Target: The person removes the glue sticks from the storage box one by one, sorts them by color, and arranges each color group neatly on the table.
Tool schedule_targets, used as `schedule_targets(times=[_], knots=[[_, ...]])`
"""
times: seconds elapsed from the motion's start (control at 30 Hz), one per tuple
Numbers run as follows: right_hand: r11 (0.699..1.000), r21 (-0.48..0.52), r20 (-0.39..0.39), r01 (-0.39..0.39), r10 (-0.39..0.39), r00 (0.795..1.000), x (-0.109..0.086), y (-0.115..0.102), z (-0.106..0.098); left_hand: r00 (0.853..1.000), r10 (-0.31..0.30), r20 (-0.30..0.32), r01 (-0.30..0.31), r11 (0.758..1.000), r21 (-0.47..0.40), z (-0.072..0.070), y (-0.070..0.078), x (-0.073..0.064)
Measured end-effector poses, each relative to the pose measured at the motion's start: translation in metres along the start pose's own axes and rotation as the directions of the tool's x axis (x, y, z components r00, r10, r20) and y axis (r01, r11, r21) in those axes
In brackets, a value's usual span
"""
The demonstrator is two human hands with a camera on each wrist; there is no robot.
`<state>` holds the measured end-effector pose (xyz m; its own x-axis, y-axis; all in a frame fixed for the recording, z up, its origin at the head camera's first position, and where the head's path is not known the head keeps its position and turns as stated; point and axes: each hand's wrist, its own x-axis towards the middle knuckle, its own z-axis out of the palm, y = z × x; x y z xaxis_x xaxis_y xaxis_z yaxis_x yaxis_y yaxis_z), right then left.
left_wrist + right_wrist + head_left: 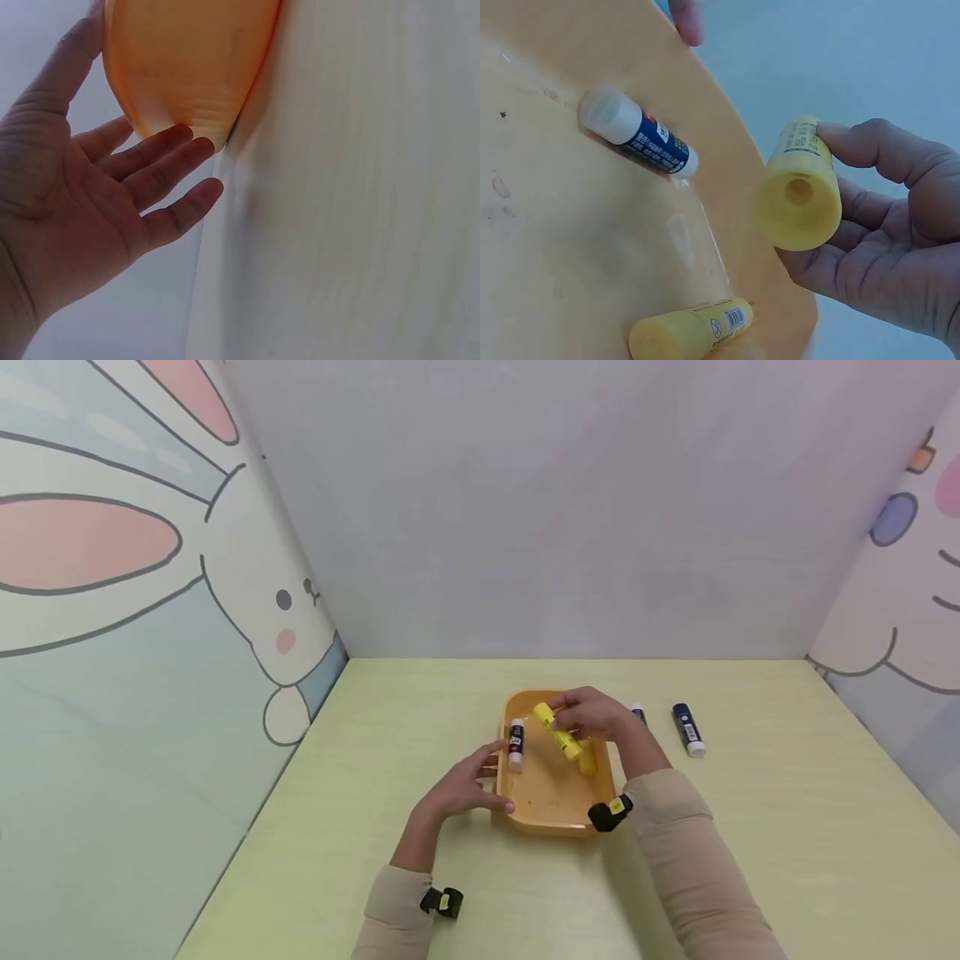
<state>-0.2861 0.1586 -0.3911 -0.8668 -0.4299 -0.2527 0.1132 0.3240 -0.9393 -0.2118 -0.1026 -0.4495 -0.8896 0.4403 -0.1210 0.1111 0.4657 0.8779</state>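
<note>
My right hand (591,714) pinches a yellow glue stick (558,733) between thumb and fingers, above an orange plastic tray (540,806). The right wrist view shows that glue stick (799,214) end-on, with a round hollow in its base. My left hand (90,180) lies along the tray's left side, fingers spread and loosely bent, with the thumb at the rim. Inside the tray, a navy-and-white glue stick (516,745) lies at the left. A second yellow glue stick (694,330) lies at the tray's right side, partly hidden by my right hand in the head view.
To the right of the tray, a navy glue stick with a white end (688,729) lies on the pale wooden table (787,810). Another glue stick (638,712) shows partly behind my right wrist. Walls with painted cartoon rabbits enclose the table at the back and sides.
</note>
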Motion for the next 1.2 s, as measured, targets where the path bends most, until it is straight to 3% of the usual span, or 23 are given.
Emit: schedule_targets(times=[0.43,0.63,0.97,1.2], knots=[[0.995,-0.087,-0.066,0.054,-0.060,0.996,-0.029,-0.010,-0.007,1.000,0.023,0.002,-0.023,1.000,0.015,0.000,-0.002,0.001],[0.992,-0.119,-0.136,0.037,-0.053,0.989,-0.045,-0.011,-0.012,1.000,0.027,0.001,-0.027,0.999,0.025,0.001,-0.001,0.003],[0.999,-0.002,-0.190,0.039,-0.038,0.981,-0.072,0.009,-0.011,1.000,0.010,-0.008,-0.010,0.999,0.036,0.003,0.003,0.002],[0.999,0.027,-0.233,0.045,-0.037,0.972,-0.087,0.026,-0.015,1.000,0.005,-0.006,-0.005,0.999,0.037,0.003,0.002,0.002]])
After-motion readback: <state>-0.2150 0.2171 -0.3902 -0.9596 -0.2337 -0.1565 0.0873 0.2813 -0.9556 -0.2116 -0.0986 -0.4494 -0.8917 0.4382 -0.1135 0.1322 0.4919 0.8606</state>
